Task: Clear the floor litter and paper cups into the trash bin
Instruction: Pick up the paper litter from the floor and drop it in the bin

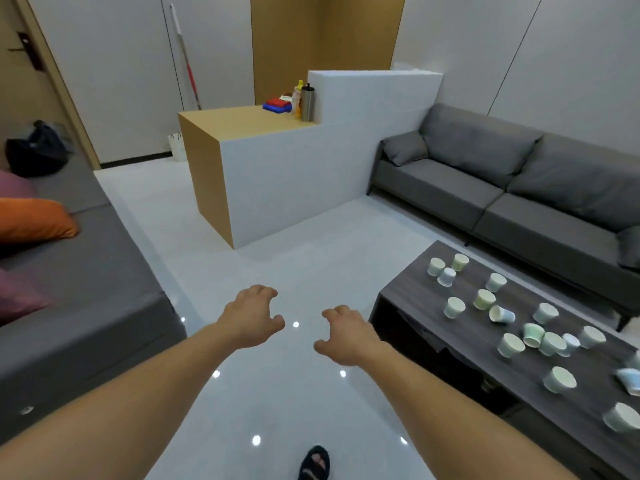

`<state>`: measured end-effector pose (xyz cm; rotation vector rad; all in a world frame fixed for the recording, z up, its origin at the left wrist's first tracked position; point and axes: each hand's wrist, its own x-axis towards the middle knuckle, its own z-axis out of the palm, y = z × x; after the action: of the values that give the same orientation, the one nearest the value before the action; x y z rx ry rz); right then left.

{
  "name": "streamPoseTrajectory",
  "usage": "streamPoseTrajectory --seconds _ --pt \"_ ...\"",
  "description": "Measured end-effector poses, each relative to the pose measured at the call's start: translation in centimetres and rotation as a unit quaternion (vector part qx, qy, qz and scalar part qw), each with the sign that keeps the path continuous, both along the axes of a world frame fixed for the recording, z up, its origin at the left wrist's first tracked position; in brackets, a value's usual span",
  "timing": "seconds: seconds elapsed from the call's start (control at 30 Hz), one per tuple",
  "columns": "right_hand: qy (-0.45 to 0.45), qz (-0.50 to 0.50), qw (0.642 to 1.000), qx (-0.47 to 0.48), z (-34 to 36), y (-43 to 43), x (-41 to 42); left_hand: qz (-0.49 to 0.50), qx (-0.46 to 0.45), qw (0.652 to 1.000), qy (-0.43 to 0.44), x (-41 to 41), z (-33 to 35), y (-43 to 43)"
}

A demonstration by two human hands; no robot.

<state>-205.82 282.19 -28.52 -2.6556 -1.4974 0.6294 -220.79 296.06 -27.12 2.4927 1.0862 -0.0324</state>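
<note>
Several pastel paper cups [484, 299] stand or lie scattered over the dark wood coffee table [412, 292] at the right. My left hand [251, 318] and my right hand [346, 336] reach forward over the glossy white floor [284, 271], fingers loosely curled and holding nothing. Both hands are left of the table and apart from the cups. A small white bin [177, 146] stands by the far wall beside the counter. I see no litter on the visible floor.
A grey sofa [502, 181] lines the right wall behind the table. A wood-and-white counter [270, 174] stands ahead with bottles and cloths on it. A grey couch [79, 278] with orange and purple cushions fills the left. A mop leans on the far wall.
</note>
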Motion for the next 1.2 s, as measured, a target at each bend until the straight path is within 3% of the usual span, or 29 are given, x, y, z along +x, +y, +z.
streamPoseTrajectory --seconds 0.33,0.57,0.9,1.2 --pt "-0.004 0.031 0.999 0.032 1.5 22.0 15.1 0.060 0.024 0.998 0.008 12.1 2.3 21.6" --pt "-0.003 0.014 1.000 0.000 0.2 33.7 25.0 0.017 0.008 0.999 0.029 23.3 0.2 34.1" --pt "0.020 -0.181 0.983 -0.006 -0.1 44.7 44.5 -0.143 -0.007 0.989 0.024 47.2 -0.1 50.1" --pt "0.038 -0.279 0.960 -0.009 -1.9 48.2 65.1 -0.251 -0.015 0.967 0.031 71.7 -1.6 54.5"
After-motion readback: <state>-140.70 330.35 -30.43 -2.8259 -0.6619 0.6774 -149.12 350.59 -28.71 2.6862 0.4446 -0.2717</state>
